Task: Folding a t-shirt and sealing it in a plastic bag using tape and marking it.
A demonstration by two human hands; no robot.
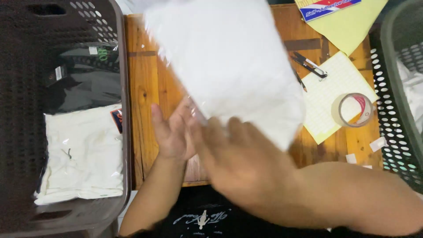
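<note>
- Right now the right hand (pixel 240 161) is blurry, with fingers spread flat against the low edge of a white cloth in a clear bag (pixel 229 61).
- The left hand (pixel 172 132) is open too, fingers up, touching the same bag from the left.
- The bag covers the middle of the wooden tabletop (pixel 143 88), up to its far edge.
- A roll of clear tape (pixel 352 110) sits on yellow paper (pixel 332 88) near the right edge, with black snips (pixel 310 66) close by.
- A dark basket (pixel 26 110) by the left edge holds folded white cloth (pixel 83 154).
</note>
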